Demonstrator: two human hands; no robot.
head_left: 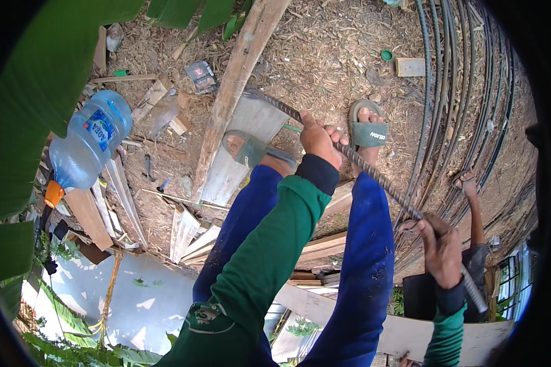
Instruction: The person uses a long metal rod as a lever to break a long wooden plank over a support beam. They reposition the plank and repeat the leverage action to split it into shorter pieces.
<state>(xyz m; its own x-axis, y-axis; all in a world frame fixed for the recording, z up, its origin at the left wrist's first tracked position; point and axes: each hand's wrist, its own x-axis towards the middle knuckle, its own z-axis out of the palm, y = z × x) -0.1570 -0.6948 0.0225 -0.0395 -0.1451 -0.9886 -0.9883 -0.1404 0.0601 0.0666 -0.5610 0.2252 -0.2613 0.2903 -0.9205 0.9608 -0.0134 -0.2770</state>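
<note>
A ribbed steel bar (382, 180) slants across the view, its far end near a worn plank and its near end at the lower right. My left hand (321, 142) is closed around it, fingers wrapped over the upper part. Farther down the same bar, my right hand (442, 252) grips it, with the thumb and fingers closed on the metal. The bar is held above the ground, passing over my sandalled feet. Beneath its upper end lies a flat grey board (229, 160), partly under my left sandal (245, 148).
Long bars (444, 92) curve along the right, near another person's leg (476, 214). A wooden plank (242, 67) lies left of my feet. Farther left are a large blue water bottle (98, 137), a hammer (147, 168) and scrap wood (125, 199). A wood block (410, 67) sits ahead.
</note>
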